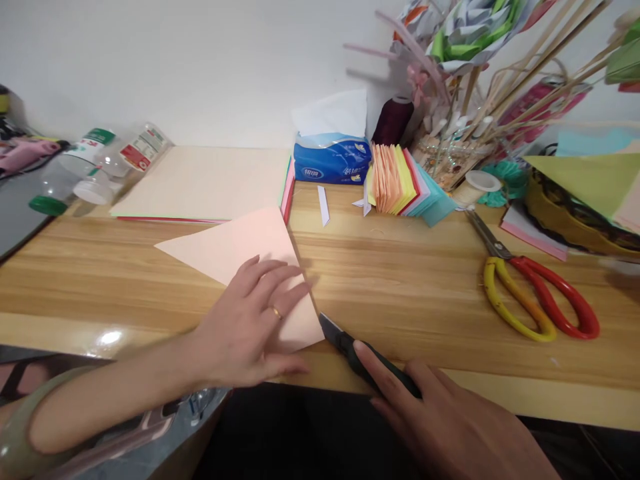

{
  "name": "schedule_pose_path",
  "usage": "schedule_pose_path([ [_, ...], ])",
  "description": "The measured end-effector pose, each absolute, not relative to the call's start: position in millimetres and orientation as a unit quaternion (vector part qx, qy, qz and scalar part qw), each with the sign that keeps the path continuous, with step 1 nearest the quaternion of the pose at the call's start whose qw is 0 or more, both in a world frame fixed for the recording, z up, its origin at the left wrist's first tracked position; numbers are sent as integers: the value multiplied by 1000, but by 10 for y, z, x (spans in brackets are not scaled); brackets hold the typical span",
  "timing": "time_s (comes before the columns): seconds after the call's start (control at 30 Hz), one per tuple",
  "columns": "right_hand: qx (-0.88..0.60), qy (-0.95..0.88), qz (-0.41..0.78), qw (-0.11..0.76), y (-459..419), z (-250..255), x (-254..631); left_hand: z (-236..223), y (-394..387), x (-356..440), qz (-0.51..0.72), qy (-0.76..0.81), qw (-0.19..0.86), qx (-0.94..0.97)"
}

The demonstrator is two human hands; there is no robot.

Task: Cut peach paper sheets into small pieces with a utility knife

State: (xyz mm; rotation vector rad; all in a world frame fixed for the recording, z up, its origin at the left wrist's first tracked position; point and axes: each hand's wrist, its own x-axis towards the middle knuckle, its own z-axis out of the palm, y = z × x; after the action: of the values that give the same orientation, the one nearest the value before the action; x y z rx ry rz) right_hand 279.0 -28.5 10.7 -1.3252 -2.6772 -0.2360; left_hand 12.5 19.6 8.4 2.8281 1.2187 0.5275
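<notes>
A pale pink sheet of paper [235, 247], folded into a triangle, lies on the wooden table [400, 280]. My left hand [250, 320] rests flat on its near corner, fingers spread, a ring on one finger. My right hand [450, 420] grips a dark utility knife [345, 343], forefinger laid along its back. The blade tip meets the paper's right edge near the table's front edge.
Scissors with a yellow and a red handle [530, 293] lie at the right. A blue tissue box [333, 157], a stack of coloured paper [405, 187], a large cream sheet [210, 180], plastic bottles [100, 167] and paper flowers on sticks [480, 40] line the back.
</notes>
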Motion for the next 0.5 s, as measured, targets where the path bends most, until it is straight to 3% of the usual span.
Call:
schedule_pose_path([
  [0.23,-366,-928,-64,20,-303,102,2921,102,2,70,148,361,-49,919],
  [0.5,-314,-948,-40,28,-289,175,2829,147,99,-8,170,345,11,923],
])
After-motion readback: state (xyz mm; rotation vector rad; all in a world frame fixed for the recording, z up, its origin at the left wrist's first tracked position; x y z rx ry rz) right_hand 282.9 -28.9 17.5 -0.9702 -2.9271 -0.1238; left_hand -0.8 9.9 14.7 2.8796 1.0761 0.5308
